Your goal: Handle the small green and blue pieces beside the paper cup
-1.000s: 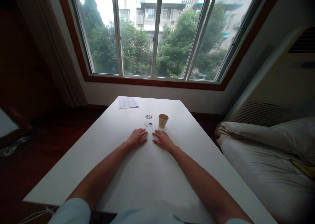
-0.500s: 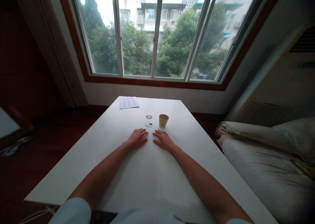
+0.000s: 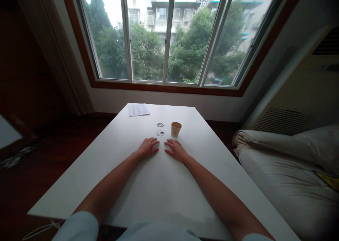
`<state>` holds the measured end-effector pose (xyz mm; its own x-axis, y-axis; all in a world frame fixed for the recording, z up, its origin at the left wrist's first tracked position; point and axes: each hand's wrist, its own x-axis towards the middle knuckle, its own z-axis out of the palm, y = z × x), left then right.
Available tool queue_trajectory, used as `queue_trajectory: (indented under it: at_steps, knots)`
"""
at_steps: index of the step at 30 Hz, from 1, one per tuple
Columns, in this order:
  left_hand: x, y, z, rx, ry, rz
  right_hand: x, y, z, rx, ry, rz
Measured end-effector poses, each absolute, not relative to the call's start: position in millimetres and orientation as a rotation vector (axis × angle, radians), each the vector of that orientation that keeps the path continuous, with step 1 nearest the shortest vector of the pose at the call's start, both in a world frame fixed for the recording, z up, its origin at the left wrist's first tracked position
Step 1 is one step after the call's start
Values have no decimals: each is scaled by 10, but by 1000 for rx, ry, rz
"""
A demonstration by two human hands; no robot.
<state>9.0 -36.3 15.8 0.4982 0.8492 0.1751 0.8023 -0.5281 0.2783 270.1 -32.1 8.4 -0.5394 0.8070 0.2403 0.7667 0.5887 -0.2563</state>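
Note:
My left hand (image 3: pixel 148 147) lies palm down on the white table (image 3: pixel 106 156), fingers spread and holding nothing. Level with it, my right hand (image 3: pixel 176 150) also rests flat with its fingers apart, a small gap between the two. Just beyond my right hand stands an upright brown paper cup (image 3: pixel 176 129); the fingers are close to it but apart from it. Ahead of the gap lie two flat round pieces with dark markings, a nearer disc (image 3: pixel 160 133) and a farther disc (image 3: pixel 160 125). What is printed on them is too small to make out.
Some printed paper sheets (image 3: pixel 139 110) lie at the table's far left corner. A wide window (image 3: pixel 165 43) is beyond the table. To the right is a covered sofa (image 3: pixel 275 163), and white cables (image 3: pixel 42 229) hang near the front left edge.

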Motion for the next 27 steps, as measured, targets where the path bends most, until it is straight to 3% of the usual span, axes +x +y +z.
queue_trajectory:
  at_steps: [20,27]
  knots:
    - [115,-408,164,2576,1471,257,2655,-381,57,-1389,-2571,210]
    - [169,-495,413,2664,1404,668,2662,-420,145,-1337,-2521,153]
